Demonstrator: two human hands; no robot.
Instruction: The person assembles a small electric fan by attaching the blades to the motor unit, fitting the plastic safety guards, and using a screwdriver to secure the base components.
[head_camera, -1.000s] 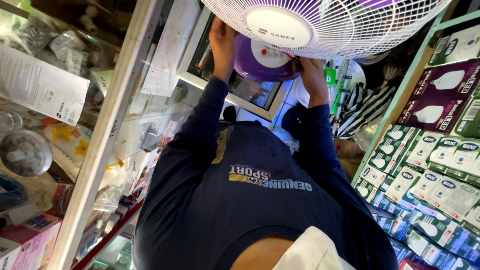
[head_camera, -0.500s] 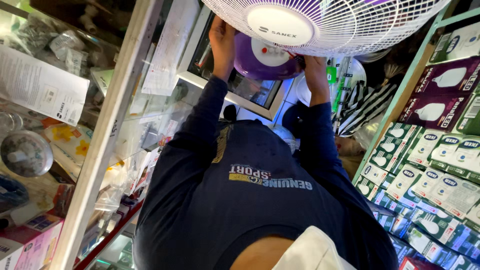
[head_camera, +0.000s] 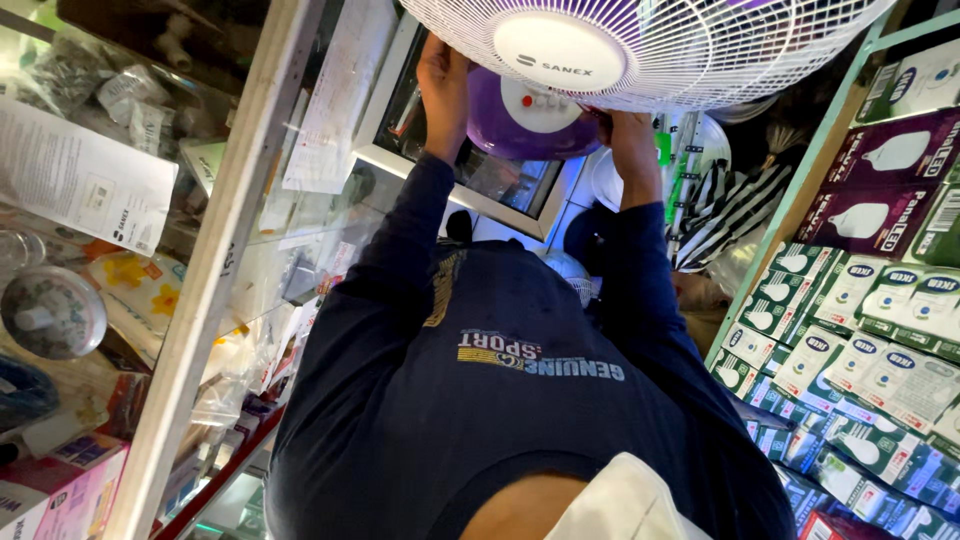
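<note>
The fan's purple motor housing (head_camera: 525, 125) sits behind its white wire grille (head_camera: 650, 50), up ahead of me between both my hands: left hand (head_camera: 443, 75) grips its left side, right hand (head_camera: 632, 140) clasps its right edge.

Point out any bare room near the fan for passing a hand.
Little room: left hand and right hand flank the purple motor housing behind the white fan grille. A gap lies between the forearms; bulb boxes and glass cabinet crowd both sides.

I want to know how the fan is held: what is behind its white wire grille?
Behind the white wire grille sits the purple motor housing, gripped by the left hand and right hand. The grille covers the blades.
</note>
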